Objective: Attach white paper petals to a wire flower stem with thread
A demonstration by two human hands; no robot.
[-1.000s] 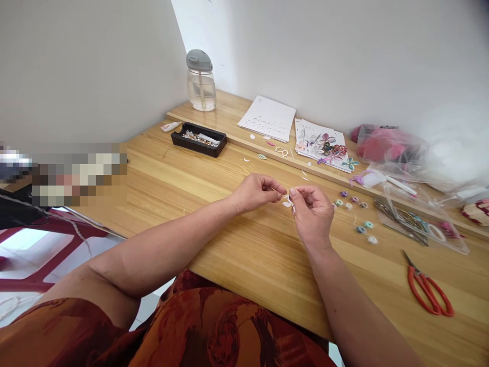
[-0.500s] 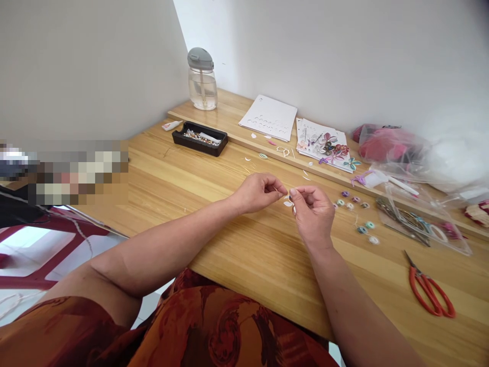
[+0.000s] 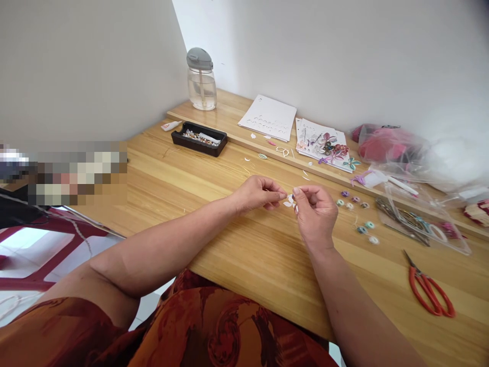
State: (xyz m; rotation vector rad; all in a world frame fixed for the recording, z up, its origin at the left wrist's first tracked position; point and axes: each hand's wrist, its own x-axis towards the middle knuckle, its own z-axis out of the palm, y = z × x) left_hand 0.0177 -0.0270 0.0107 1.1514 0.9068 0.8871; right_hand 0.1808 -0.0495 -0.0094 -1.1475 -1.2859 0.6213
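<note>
Both my hands meet just above the wooden table [image 3: 248, 255] near its middle. My left hand [image 3: 259, 193] is closed in a pinch, thumb and forefinger pointing right. My right hand [image 3: 316, 213] is also pinched, fingers curled in. Between the two sets of fingertips sits a small white quilled paper piece [image 3: 290, 201] shaped like petals, touched by both hands. Whether a thin stick lies in my left fingers is too small to tell.
Red scissors [image 3: 430, 290] lie at the right. Several small coloured paper coils [image 3: 359, 216] sit right of my hands beside clear plastic bags [image 3: 416, 219]. At the back are a black tray [image 3: 198, 138], a water bottle [image 3: 201, 80], white sheets [image 3: 268, 118] and a quilled flower card [image 3: 326, 145].
My hands have dropped slightly and drawn closer, and the white paper piece now sits between the fingertips instead of below them.
</note>
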